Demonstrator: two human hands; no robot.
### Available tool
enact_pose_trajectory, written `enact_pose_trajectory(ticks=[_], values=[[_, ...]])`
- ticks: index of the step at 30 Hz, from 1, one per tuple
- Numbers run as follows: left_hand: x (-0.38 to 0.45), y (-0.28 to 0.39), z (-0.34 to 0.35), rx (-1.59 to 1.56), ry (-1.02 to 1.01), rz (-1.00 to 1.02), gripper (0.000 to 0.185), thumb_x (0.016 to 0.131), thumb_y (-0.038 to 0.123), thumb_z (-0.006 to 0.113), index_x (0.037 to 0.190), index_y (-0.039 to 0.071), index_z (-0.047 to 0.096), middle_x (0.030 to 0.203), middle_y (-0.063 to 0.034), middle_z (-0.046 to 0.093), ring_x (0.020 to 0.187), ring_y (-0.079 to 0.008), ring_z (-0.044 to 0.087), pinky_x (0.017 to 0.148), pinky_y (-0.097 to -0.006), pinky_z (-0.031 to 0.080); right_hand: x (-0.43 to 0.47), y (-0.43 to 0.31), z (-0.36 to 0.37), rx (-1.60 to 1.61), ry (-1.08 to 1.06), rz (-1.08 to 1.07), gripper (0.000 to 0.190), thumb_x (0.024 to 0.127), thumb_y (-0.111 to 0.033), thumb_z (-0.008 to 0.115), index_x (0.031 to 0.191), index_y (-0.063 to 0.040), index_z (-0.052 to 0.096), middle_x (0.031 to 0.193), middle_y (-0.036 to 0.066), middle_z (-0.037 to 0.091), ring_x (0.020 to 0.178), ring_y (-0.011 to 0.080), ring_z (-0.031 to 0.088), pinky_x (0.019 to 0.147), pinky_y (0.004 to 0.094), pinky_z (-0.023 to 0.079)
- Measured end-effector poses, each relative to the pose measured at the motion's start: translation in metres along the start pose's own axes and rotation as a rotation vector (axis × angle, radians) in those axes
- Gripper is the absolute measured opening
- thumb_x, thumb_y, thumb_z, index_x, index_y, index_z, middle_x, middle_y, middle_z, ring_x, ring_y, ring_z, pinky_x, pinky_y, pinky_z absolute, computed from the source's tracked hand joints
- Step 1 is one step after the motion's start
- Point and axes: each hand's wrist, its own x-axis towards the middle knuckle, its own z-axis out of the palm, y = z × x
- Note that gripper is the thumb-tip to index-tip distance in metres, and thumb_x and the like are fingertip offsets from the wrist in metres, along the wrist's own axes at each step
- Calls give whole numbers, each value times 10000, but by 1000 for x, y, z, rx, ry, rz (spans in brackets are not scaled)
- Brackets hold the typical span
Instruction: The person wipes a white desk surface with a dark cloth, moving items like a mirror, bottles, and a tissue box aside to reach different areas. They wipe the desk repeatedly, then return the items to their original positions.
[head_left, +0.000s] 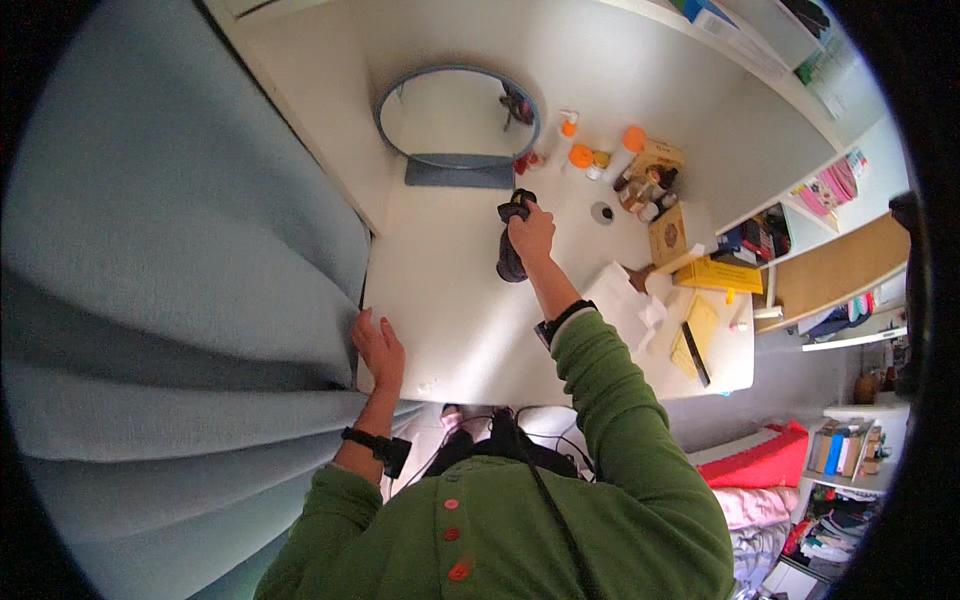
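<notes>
My right hand grips a dark, soft-looking bundle, perhaps cloth, over the white desk. The end of the bundle beyond my fingers flares out and shows a small yellow mark; its exact kind is unclear. Just past it, an oval tabletop mirror stands on a grey-blue base against the back panel. My left hand holds nothing. It lies at the desk's left edge beside the blue-grey curtain, fingers partly spread.
Behind the right hand stand a pump bottle, an orange-capped bottle, small bottles and a cardboard box. White paper, a yellow packet and a black strip lie rightward. A cable hole pierces the desktop.
</notes>
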Motion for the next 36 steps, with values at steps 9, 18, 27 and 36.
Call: enact_pose_trajectory(ticks=[9,18,27,36], values=[[147,135,1,-431,58,172,325,1015,157,431,1271,-36,489,1239,-205,536,1144,-317,505,1007,-403,376,-19,4,94,-452,-147,-574,350,776,-179,652,1114,-91,623,1173,156,511,1153,378,450,879,506,425],[300,221,8,-182,155,516,337,972,159,500,1267,-2,506,1257,-198,542,1154,-355,505,1010,-429,378,-30,-3,76,-183,-811,-834,341,758,-139,637,1095,-145,687,1126,126,598,1089,345,523,945,429,453],[368,235,26,-134,-320,529,363,985,299,513,1227,42,597,1216,-144,615,1140,-296,550,1003,-414,403,18,-15,53,765,294,-352,409,800,6,521,1208,-3,551,1094,173,515,1039,322,514,960,388,406],[383,227,41,-333,-412,364,380,986,341,509,1167,31,630,1090,-152,670,984,-233,618,868,-328,465,103,-105,40,740,868,-393,455,830,-48,551,1262,36,435,1243,224,430,1179,356,396,1055,460,281]])
